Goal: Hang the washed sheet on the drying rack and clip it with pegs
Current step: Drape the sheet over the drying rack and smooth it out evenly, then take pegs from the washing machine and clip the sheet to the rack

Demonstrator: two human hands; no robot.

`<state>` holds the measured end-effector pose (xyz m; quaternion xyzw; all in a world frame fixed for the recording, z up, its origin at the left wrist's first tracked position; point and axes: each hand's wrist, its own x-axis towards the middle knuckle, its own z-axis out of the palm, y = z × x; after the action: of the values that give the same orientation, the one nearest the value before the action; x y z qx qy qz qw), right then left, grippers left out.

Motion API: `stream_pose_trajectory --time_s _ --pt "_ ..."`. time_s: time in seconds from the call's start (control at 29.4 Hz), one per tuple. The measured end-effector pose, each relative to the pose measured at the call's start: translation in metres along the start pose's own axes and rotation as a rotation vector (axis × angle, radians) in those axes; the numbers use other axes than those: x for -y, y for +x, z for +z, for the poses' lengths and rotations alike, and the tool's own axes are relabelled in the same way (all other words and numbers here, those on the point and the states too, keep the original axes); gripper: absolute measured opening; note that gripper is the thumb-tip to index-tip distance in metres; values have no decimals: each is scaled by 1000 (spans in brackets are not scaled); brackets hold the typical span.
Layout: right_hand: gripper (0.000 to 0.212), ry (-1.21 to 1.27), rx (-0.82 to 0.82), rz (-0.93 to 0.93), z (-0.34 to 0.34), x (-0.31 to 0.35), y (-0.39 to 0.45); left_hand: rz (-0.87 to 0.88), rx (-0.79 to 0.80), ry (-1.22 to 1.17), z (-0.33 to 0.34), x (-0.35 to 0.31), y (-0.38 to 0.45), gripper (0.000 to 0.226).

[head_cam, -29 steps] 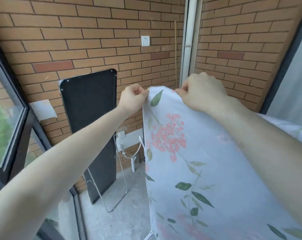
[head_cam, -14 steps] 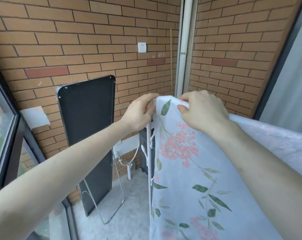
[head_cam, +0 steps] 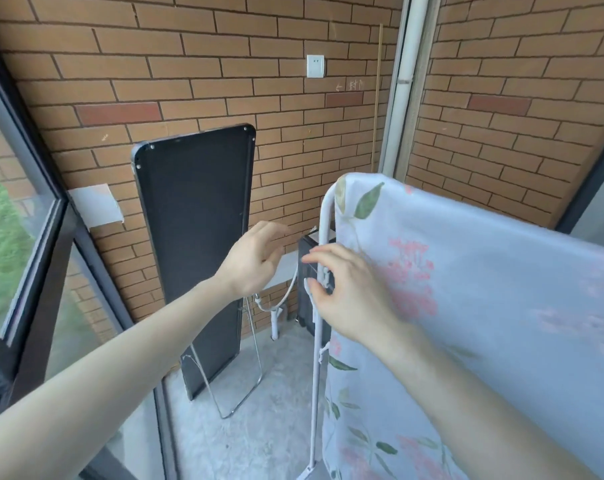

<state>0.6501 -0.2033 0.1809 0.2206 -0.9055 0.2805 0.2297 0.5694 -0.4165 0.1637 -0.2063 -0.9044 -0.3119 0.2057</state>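
Observation:
A pale blue sheet [head_cam: 484, 299] with pink flowers and green leaves hangs draped over the top bar of a white drying rack [head_cam: 324, 223]. Its left edge runs down beside the rack's upright post. My left hand [head_cam: 255, 261] hovers in the air left of the post, fingers loose, holding nothing. In front of the post and the sheet's edge is my right hand [head_cam: 349, 292], lower than the top bar, its fingers relaxed and slightly bent. No pegs are visible.
A black panel on a wire stand [head_cam: 196, 244] leans against the brick wall. A dark box [head_cam: 309, 282] and a white hose [head_cam: 276, 303] sit in the corner behind the rack. A window frame [head_cam: 40, 258] lines the left. A white pipe [head_cam: 404, 81] runs up the corner.
Both hands have let go of the sheet's top corner and dropped lower. The sheet now lies over the top bar by itself. The view shifted back and down.

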Motion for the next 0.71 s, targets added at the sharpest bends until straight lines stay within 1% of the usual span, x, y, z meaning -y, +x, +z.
stream_pose_trajectory --time_s 0.1,0.14,0.17,0.24,0.34,0.44,0.48,0.58,0.61,0.65,0.71 --pt "32 30 146 101 36 -13 5 -113 25 78 7 32 -20 31" --pt "35 24 181 139 40 -16 6 -144 44 86 8 36 -22 33" --pt "40 37 243 164 63 -17 13 -202 60 109 9 56 -32 35" --pt "47 20 315 206 84 -21 15 -262 108 141 13 69 -42 38" --pt "51 36 390 257 119 -21 22 -339 164 186 18 88 -48 40" --pt "56 50 417 317 148 -22 33 -384 190 194 21 103 -44 41" --pt "57 77 423 343 168 -22 47 -408 196 204 20 121 -35 41" --pt "56 128 414 420 193 -26 57 -431 230 230 26 139 -27 44" --pt "56 141 405 441 213 -33 70 -441 256 241 30 158 -15 45" --pt "56 164 405 471 217 -35 69 -449 273 234 34 160 -14 45" --pt "58 199 362 567 252 -50 93 -445 327 220 46 197 13 45"
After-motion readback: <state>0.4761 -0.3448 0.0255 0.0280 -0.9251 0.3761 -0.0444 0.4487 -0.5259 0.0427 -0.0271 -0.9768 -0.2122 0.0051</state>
